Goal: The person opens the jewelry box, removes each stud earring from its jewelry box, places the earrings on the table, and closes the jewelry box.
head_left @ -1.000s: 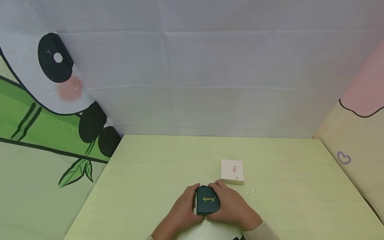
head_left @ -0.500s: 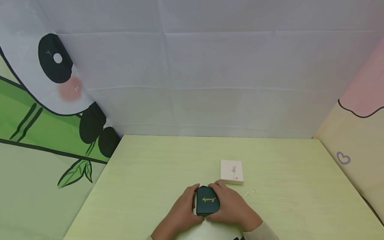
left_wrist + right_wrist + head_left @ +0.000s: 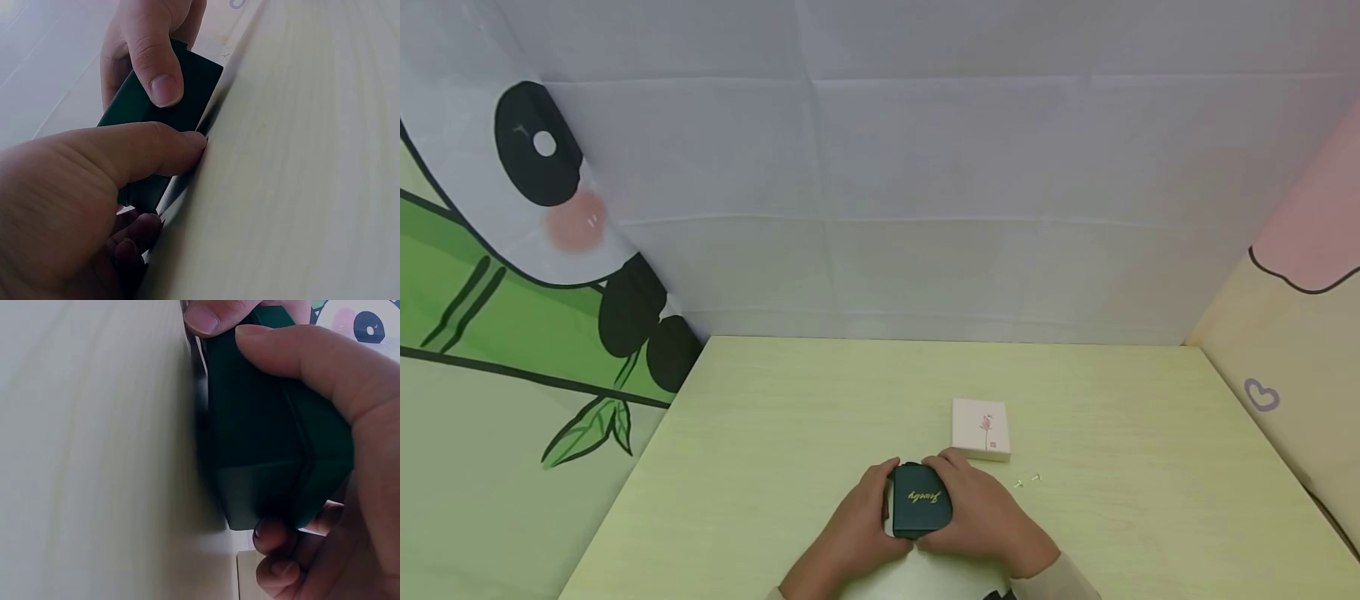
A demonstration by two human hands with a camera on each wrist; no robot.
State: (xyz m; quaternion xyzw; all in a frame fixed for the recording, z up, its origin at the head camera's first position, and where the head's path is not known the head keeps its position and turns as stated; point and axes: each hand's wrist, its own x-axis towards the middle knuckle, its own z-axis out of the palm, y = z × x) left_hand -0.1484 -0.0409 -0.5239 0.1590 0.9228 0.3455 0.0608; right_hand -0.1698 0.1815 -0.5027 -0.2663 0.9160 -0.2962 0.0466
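A small dark green jewelry box (image 3: 921, 500) with gold "Jewelry" lettering on its top sits between both hands at the table's front. In the head view my left hand (image 3: 867, 518) grips its left end, and a pale strip shows between box and palm. My right hand (image 3: 973, 512) grips the right side, with its thumb at the near face and its fingers at the far face. The right wrist view shows the green box (image 3: 262, 431) with a seam along its side and the right fingers curled round it. In the left wrist view both thumbs lie across the box (image 3: 194, 81).
A white box (image 3: 981, 427) with a pink flower print lies just beyond the right hand. Two tiny shiny pieces (image 3: 1018, 484) lie to the right of the hands on the pale wooden table (image 3: 775, 417). A white cloth wall (image 3: 880, 183) stands behind, with printed cloth at both sides.
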